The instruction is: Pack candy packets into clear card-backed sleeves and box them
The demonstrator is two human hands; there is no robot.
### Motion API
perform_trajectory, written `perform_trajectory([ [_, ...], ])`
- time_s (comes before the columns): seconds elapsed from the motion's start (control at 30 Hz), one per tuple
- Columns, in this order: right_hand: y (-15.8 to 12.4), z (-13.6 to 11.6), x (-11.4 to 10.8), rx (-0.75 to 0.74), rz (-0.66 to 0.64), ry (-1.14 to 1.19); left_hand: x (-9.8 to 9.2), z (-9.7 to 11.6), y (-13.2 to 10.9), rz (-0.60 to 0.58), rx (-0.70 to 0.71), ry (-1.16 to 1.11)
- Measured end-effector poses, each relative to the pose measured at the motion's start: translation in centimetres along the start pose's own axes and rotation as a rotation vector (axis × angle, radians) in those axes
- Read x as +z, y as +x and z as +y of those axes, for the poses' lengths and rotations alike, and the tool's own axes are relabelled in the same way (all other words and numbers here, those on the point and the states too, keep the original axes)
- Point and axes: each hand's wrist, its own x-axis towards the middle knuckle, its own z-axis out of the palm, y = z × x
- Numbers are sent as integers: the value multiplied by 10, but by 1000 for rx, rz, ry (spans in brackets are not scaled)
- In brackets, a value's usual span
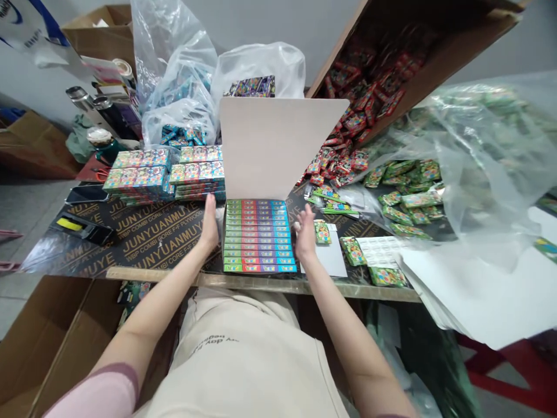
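Observation:
An open display box point(260, 264) with its white lid point(278, 139) raised stands at the table's front edge, filled with rows of small multicoloured boxes. My left hand point(209, 225) is upright beside the box's left side, fingers straight, holding nothing. On the other side, my right hand point(306, 235) has its fingers apart, close to the box's right wall; whether it touches the wall I cannot tell. Just right of that hand, a small green packet point(322, 232) lies on a white card point(335, 255).
Stacked patterned boxes point(139, 174) stand left of the lid. Red packets point(348, 128) spill from a tilted carton point(461, 58) at the back right. Green packets point(411, 200) lie beside a clear plastic bag point(470, 174). White sheets point(483, 290) overhang the right front edge.

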Motion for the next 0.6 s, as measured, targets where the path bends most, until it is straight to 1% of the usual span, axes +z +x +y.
perform_trajectory([
  [0.03, 0, -3, -8, 67, 112, 73, -5, 12, 14, 22, 57, -38],
  [0.07, -1, -8, -17, 152, 215, 160, -10, 24, 27, -31, 120, -53],
  [0.1, -4, -14, -28, 224, 280, 238, -15, 35, 36, -127, 160, -24],
  [0.13, -9, -20, -38, 254, 279, 283, -19, 45, 40, -245, 192, 32],
  [0.17, -16, -27, -49, 270, 251, 306, -23, 53, 38, -364, 208, 91],
  [0.2, -26, -33, -58, 281, 201, 309, -26, 59, 31, -475, 221, 161],
  [0.23, -38, -39, -66, 290, 134, 290, -28, 62, 18, -569, 249, 249],
  [0.3, -67, -46, -77, 305, -53, 206, -34, 59, -20, -696, 361, 477],
  [0.33, -81, -48, -80, 308, -151, 156, -38, 54, -41, -725, 437, 619],
  [0.4, -106, -47, -79, 289, -308, 63, -47, 37, -80, -735, 540, 870],
  [0.47, -123, -43, -73, 215, -399, -8, -56, 16, -106, -666, 523, 988],
  [0.53, -131, -39, -62, 97, -404, -83, -61, -4, -118, -547, 450, 988],
  [0.57, -132, -37, -56, 33, -364, -129, -61, -12, -119, -478, 417, 959],
  [0.6, -133, -35, -50, -27, -288, -184, -60, -19, -118, -412, 395, 923],
])
